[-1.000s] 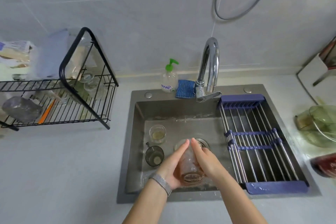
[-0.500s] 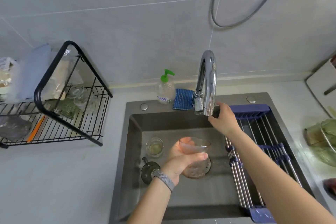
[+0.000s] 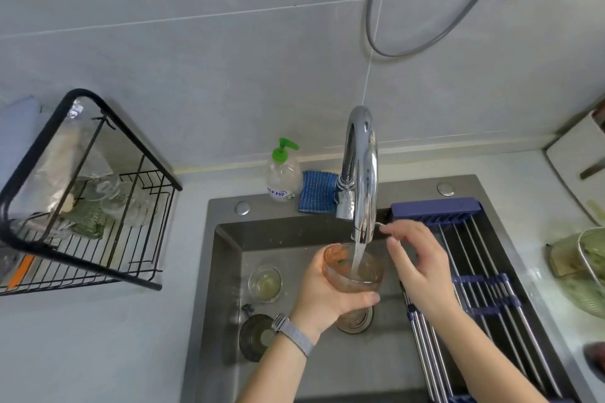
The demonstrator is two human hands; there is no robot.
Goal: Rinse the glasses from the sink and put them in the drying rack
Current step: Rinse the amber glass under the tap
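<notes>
Several glasses point(image 3: 114, 196) are stacked at the back of the black wire rack point(image 3: 98, 271), which is set on the tabletop point(image 3: 82, 353) at far left, well apart from the sink point(image 3: 226, 271). An orange stick point(image 3: 21, 271) is laid on the rack's near wires. Behind the sink rim, a soap bottle point(image 3: 283, 173) with a green pump is stood just beside a blue cloth point(image 3: 317, 192). Two more pieces are left in the basin: a clear glass point(image 3: 265, 283) upright, and a dark cup point(image 3: 257, 337) nearer the camera, partly hidden by the wrist. A glass point(image 3: 353, 268) is held above the drain by the left hand point(image 3: 327, 298), the grip wrapped round its side with the thumb across the front; a woven band is worn on that wrist. Water is poured from the tap point(image 3: 360, 173) straight into this tilted glass. The right hand point(image 3: 419, 265) is held just right of the spout, its grip loose and holding nothing, fingertips near the thin lever at the tap's side; contact cannot be told. A blue-ended roll-up rack point(image 3: 474, 271) is spread over the sink's right part. Green glass bowls point(image 3: 582, 265) are placed at far right.
</notes>
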